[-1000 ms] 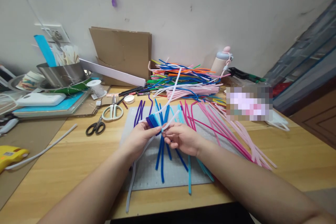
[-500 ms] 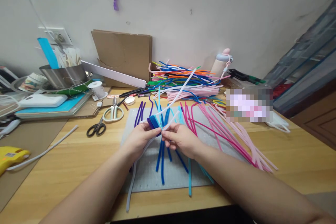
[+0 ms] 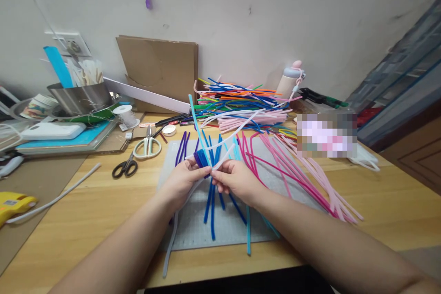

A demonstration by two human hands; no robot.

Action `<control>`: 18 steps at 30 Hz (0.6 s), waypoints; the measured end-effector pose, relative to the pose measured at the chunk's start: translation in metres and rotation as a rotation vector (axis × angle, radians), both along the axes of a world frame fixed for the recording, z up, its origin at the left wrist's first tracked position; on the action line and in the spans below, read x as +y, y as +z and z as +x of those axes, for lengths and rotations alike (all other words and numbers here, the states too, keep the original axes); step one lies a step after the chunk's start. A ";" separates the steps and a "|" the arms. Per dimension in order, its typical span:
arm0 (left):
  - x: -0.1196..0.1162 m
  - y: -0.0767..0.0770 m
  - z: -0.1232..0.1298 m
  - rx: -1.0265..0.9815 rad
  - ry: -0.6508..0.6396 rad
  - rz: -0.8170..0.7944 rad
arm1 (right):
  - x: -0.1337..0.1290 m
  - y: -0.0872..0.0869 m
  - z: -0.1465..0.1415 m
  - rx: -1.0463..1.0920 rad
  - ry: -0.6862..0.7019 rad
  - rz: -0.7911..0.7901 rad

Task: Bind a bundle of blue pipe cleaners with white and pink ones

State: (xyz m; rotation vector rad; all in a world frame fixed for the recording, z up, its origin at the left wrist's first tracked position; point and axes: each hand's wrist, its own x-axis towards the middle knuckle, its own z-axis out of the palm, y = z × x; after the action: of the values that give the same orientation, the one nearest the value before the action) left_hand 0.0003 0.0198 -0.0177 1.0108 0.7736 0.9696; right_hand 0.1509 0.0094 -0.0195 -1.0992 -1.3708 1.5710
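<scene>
Over the grey cutting mat (image 3: 193,234), my left hand (image 3: 188,178) is closed on a small wrapped piece of purple and blue pipe cleaners (image 3: 202,158). A light-blue pipe cleaner (image 3: 195,117) stands up from this piece, leaning left. White pipe cleaners also run from it; a long one (image 3: 237,129) slants up to the right, and another hangs below my left hand. At the piece's right edge, the thumb and fingers of my right hand (image 3: 234,178) pinch a white pipe cleaner (image 3: 227,154). The fingers partly hide where the strands meet.
Loose blue pipe cleaners (image 3: 212,211) and pink ones (image 3: 310,170) lie on the mat. Black-handled scissors (image 3: 126,168), white-handled scissors (image 3: 147,148) and a yellow glue gun (image 3: 15,204) are at left. Behind are a heap of pipe cleaners (image 3: 241,101), cardboard (image 3: 158,69) and a bottle (image 3: 289,82).
The light-blue pipe cleaner's upper end has swung left, and the long white one has dropped lower. Both hands stay closed in nearly the same place. The view has shifted slightly.
</scene>
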 end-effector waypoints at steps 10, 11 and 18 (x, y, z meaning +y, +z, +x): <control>-0.001 -0.002 -0.001 0.013 0.005 -0.038 | 0.000 0.000 0.001 -0.053 -0.022 0.012; -0.001 -0.002 -0.001 0.011 0.006 -0.035 | 0.000 0.000 0.001 -0.059 -0.023 0.014; -0.001 0.000 -0.001 0.041 0.029 -0.035 | -0.003 0.000 -0.001 -0.037 -0.038 0.028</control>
State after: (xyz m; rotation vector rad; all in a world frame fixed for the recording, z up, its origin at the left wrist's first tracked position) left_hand -0.0002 0.0185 -0.0182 0.9941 0.8388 0.9597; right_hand 0.1498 0.0068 -0.0199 -1.1366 -1.3844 1.5070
